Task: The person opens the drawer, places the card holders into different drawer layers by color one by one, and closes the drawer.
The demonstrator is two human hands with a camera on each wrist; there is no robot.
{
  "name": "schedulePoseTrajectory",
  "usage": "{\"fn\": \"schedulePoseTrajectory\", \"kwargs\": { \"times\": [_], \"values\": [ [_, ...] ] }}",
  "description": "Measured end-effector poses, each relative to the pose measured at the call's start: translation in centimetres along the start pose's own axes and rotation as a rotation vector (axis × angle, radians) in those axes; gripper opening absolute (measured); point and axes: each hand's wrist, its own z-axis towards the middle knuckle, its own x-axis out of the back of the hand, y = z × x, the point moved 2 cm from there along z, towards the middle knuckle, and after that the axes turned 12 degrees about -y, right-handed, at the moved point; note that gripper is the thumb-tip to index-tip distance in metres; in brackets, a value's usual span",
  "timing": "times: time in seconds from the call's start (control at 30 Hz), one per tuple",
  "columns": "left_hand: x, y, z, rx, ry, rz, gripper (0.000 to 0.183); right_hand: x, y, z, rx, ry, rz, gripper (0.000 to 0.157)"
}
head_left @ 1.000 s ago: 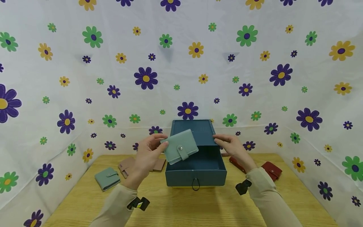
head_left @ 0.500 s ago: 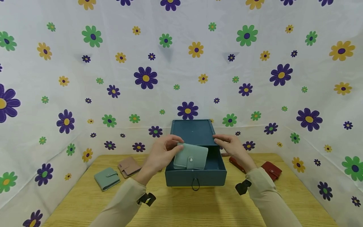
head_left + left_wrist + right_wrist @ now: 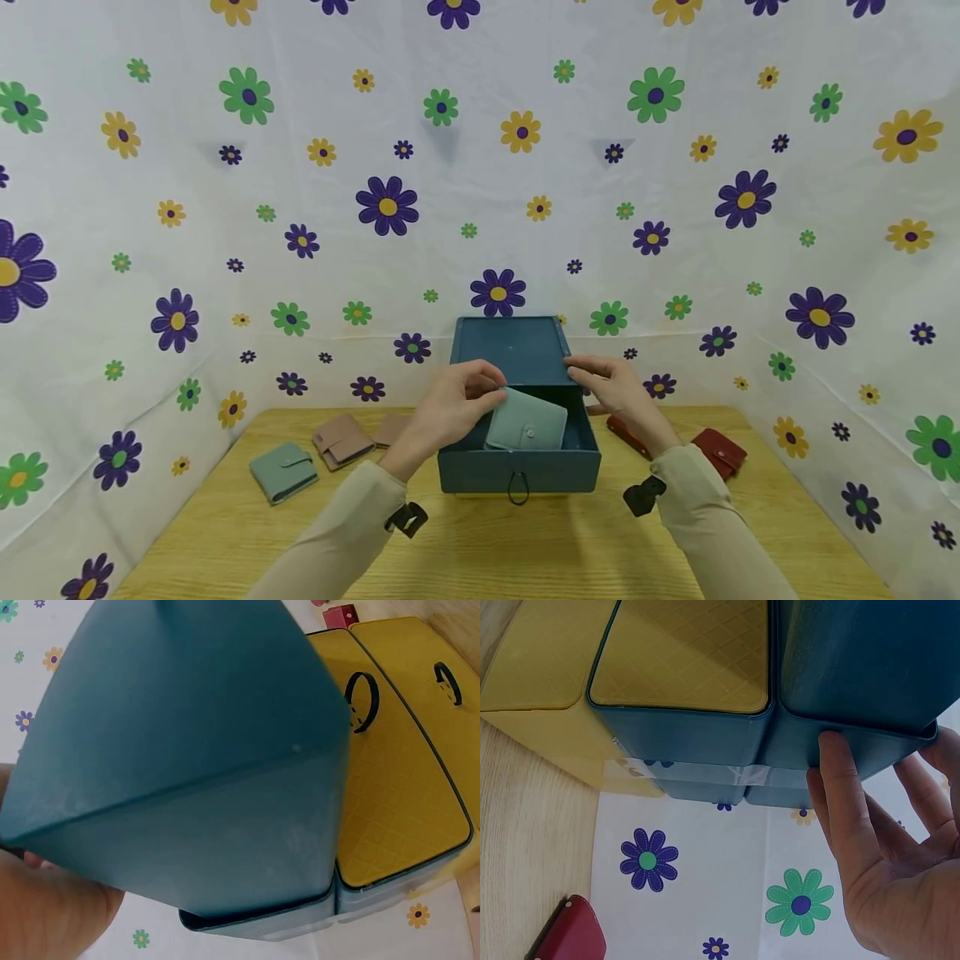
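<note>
Left hand (image 3: 456,410) pinching the upper left corner of a pale green wallet (image 3: 528,421); the wallet sits tilted inside the open blue drawer (image 3: 519,473), behind its near wall. Right hand (image 3: 618,390), fingers extended, touches the right side of the blue cabinet (image 3: 510,346). On the counter (image 3: 517,558), left: a 2nd green wallet (image 3: 283,472) and 2 tan wallets (image 3: 342,440) farther back. Right: 2 red wallets (image 3: 717,452), the left 1 partly hidden by the right forearm.
</note>
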Motion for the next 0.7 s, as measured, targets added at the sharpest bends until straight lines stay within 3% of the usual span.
{"fn": "schedulePoseTrajectory", "kwargs": {
  "times": [0.1, 0.37, 0.7],
  "values": [
    [-0.1, 0.0, -0.1, 0.006, -0.01, 0.015, 0.012, -0.1, 0.0, 0.0, -0.008, 0.007, 0.003, 0.043],
    [0.6, 0.1, -0.5, -0.049, 0.088, 0.032, 0.013, -0.3, 0.0, 0.1, -0.009, 0.014, 0.002, 0.043],
    [1.1, -0.6, -0.8, -0.083, 0.114, -0.008, 0.013, -0.1, -0.1, 0.1, -0.008, 0.009, 0.0, 0.044]
  ]
}}
